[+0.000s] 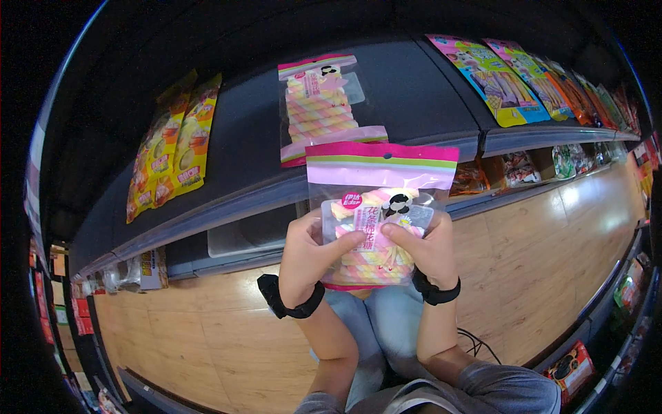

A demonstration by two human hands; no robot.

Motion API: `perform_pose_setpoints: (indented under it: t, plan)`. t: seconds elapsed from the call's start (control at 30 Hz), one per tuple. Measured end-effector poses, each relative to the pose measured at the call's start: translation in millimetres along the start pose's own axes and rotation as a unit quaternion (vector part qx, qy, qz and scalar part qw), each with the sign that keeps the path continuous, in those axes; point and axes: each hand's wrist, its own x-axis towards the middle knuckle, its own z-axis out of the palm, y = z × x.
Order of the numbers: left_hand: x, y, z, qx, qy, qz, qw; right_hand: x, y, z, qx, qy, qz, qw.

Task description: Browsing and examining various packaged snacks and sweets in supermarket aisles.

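Observation:
Between my two hands is a clear bag of twisted marshmallows (383,165), pink and yellow, with a pink and white band along its top. My left hand (307,252) grips its left side, the thumb pressed on the front. On the right side my right hand (429,248) holds it the same way, thumb near the middle. The fingers behind the bag are hidden. Just beyond lies a matching marshmallow bag (318,110) on the dark shelf (241,117), partly covered by the held one at its lower right.
Two yellow snack packets (196,134) lie on the shelf to the left. Colourful pouches (486,79) line its right part. Below are a lower shelf with packaged goods (520,169) and the wooden floor (207,317). Black cables (479,341) lie by my right arm.

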Motion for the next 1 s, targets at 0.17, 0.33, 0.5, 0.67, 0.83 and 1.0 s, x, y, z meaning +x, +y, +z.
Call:
perform_pose_setpoints:
  t: [0.17,0.33,0.5,0.67,0.83,1.0]
  plan:
    - [-2.2,-2.0,-0.5,-0.002,0.036,0.025,0.999,5.2,8.6,-5.0,0.096,-0.013,-0.017,0.995]
    - [-2.4,-1.3,-6.0,-0.002,0.053,0.021,0.998,6.5,8.0,-3.7,0.053,-0.04,-0.011,0.998]
    - [-0.4,0.5,-0.1,-0.047,0.043,0.047,0.997,6.1,10.1,-6.3,0.048,-0.019,-0.025,0.998]
    - [-3.0,-5.1,-5.4,-0.044,0.081,0.086,0.992,4.0,10.1,-7.2,0.031,-0.049,-0.034,0.998]
    - [-5.8,-5.4,-8.4,-0.013,0.077,0.074,0.994,1.2,8.2,0.5,0.054,-0.021,-0.045,0.997]
    - [-8.9,0.4,-1.7,-0.015,0.055,0.075,0.996,-1.8,7.8,-1.7,0.069,-0.013,-0.034,0.997]
